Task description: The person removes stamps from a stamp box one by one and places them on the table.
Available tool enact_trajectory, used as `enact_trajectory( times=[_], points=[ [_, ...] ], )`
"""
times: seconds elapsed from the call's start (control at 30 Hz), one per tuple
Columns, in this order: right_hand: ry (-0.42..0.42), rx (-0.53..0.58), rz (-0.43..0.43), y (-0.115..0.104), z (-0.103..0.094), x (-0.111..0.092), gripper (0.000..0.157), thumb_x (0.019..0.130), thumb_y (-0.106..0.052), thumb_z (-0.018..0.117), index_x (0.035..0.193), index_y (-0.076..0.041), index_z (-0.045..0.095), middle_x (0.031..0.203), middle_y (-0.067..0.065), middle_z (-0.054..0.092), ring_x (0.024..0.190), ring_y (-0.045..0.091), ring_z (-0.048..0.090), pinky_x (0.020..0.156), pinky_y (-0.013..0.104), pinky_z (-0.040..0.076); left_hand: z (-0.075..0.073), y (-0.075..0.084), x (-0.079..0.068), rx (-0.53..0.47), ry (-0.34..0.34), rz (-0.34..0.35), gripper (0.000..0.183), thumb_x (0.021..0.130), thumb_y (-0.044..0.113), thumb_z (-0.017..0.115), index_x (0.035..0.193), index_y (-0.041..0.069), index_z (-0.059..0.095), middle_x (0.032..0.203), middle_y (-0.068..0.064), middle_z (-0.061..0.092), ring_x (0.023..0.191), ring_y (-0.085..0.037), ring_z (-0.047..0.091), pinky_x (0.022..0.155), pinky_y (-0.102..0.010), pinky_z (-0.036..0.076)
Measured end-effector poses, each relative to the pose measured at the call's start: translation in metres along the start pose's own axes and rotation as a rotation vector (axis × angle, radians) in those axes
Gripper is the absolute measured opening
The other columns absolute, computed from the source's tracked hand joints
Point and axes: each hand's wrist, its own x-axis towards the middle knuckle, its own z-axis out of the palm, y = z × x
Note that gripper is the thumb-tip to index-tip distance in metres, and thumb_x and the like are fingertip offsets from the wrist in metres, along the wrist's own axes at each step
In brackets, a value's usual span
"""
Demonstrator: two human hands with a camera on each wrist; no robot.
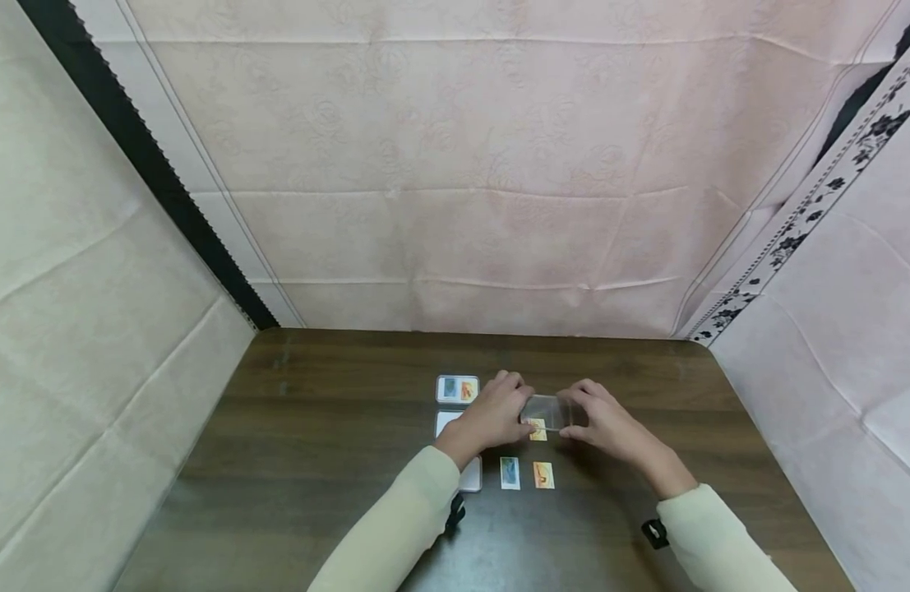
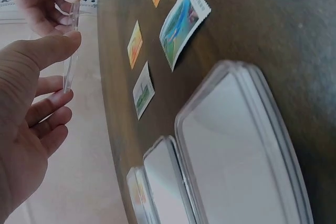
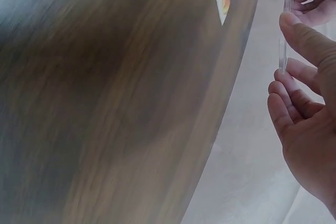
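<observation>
Both hands hold a clear plastic lid-like piece [image 1: 547, 411] by its opposite ends, above the table. My left hand [image 1: 493, 413] pinches one end between thumb and fingers; in the left wrist view the thin clear edge [image 2: 71, 66] shows at its fingertips. The other end is pinched by my right hand [image 1: 601, 421], thumb on the near side. An orange stamp [image 1: 538, 430] shows close below the piece. Nearer lie a blue-green stamp [image 1: 510, 474] and another orange stamp [image 1: 543, 475]. The left wrist view also shows a small green stamp [image 2: 144, 93], hidden from the head view.
Left of the stamps, flat clear-rimmed cases stand in a column: a far one [image 1: 458, 378] with two stamps inside, a white middle one [image 1: 445, 421] and a near one [image 1: 471, 477], these two partly behind the left arm. Pale cloth [image 1: 455, 247] hangs behind the wooden table [image 1: 314, 460].
</observation>
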Motion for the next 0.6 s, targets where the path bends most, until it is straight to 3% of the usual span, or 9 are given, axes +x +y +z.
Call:
enact_trajectory(
  times=[0.2,0.6],
  points=[
    [-0.009,0.001,-0.016,-0.011,0.006,0.008,0.055,0.083,-0.020,0.088,0.132,-0.006,0.066,0.125,0.007,0.058,0.113,0.024,0.056,0.097,0.047,0.054,-0.005,-0.009,-0.011,-0.008,0.013,-0.027,0.061,0.087,0.042,0.083,0.138,0.014,0.064,0.129,-0.001,0.058,0.110,-0.015,0.048,0.091,-0.029,0.050],
    [-0.026,0.016,-0.022,-0.034,0.018,0.027,0.055,0.084,-0.025,0.087,0.133,-0.008,0.066,0.125,0.005,0.056,0.113,0.022,0.054,0.097,0.044,0.054,-0.017,-0.032,-0.030,-0.045,0.032,-0.058,0.060,0.086,0.037,0.085,0.137,0.013,0.065,0.128,-0.001,0.059,0.113,-0.016,0.050,0.095,-0.033,0.051]
  ],
)
